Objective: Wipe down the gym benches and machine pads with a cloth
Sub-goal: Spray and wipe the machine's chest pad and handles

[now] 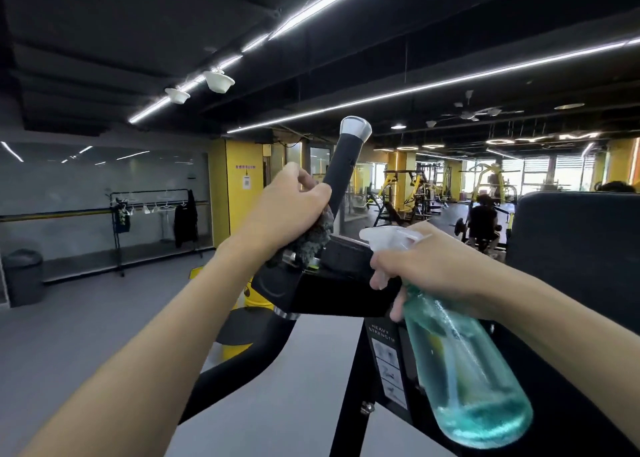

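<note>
A black machine handle (344, 165) with a silver end cap rises at the centre of the head view. My left hand (291, 207) grips its lower part with a dark grey cloth (317, 236) wrapped between palm and handle. The cloth hangs down below my fingers onto the black machine frame (332, 290). My right hand (415, 259) holds a clear green spray bottle (464, 363) by its neck, fingers curled under the white trigger head, the bottle tilted down to the right. A black machine pad (575, 248) stands at the right.
A black curved frame bar (242, 363) runs below my left arm. A dark bin (24, 276) and a clothes rack (152, 214) stand by the left wall. Yellow machines and a seated person (483, 221) fill the far right of the room.
</note>
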